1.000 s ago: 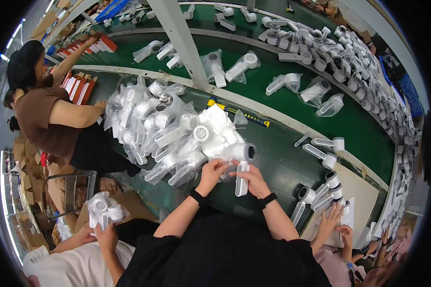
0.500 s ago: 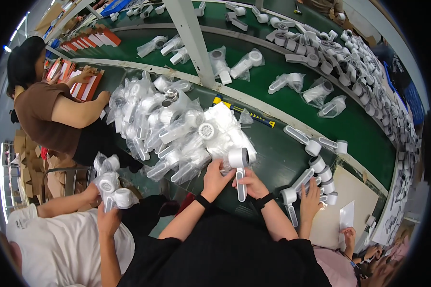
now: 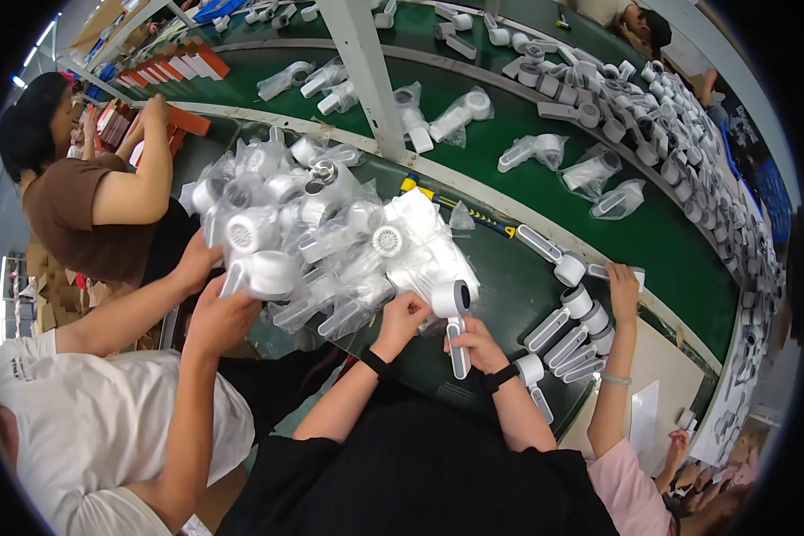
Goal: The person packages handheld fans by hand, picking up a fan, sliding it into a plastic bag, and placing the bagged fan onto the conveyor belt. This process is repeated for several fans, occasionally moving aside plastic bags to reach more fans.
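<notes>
My right hand (image 3: 479,347) is closed around the handle of a white handheld device (image 3: 448,301). Its drum-shaped head points up and has a dark ring at one end. Beside that head, my left hand (image 3: 402,320) has its fingers pinched together; what they hold, if anything, is too small to make out. Just beyond my hands lies a stack of white plastic bags (image 3: 429,246), with a round grille of a device resting on it. To its left is a heap of bagged devices (image 3: 308,210). Several unbagged devices (image 3: 582,326) lie in a cluster on my right.
A yellow-and-blue tool (image 3: 460,213) lies along the table's far edge. Behind it, the green conveyor (image 3: 500,192) carries more devices past a white post (image 3: 362,76). A person in white handles bagged devices at left. At right, another person's hand (image 3: 623,290) touches a device.
My left hand has drawn slightly away from the device head. The person in white has brought bagged devices to the heap. The neighbour's hand at right has reached farther out.
</notes>
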Available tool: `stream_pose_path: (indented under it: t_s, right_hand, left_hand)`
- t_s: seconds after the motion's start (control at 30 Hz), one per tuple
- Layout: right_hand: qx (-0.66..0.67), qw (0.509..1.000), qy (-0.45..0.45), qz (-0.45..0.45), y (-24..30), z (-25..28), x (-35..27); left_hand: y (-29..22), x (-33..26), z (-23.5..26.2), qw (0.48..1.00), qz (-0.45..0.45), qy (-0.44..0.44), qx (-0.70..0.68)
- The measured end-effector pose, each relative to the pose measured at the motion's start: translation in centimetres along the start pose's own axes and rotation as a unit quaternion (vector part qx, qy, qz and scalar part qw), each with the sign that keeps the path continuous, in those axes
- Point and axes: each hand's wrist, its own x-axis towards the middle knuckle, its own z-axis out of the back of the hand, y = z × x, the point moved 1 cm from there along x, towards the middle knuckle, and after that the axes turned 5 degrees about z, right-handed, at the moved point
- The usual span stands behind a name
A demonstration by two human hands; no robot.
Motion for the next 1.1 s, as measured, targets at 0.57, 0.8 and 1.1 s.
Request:
stream_pose_path:
  t_s: [0.57,0.8,1.1]
  right_hand:
    - [-0.408,0.897,-0.068,0.154,3.3,-0.4,-2.5]
    - [-0.549,0.830,0.097,0.038,6.2,-2.3,0.4]
    - [-0.250,0.962,0.069,-0.087,5.5,-2.0,2.7]
  left_hand:
    - [-0.2,0.6,-0.4,0.938,0.135,0.076,-0.309]
    - [0.4,0.5,1.3,0.999,-0.019,-0.008,-0.028]
    - [-4.9,0.0,2.7,0.969,-0.175,0.028,0.172]
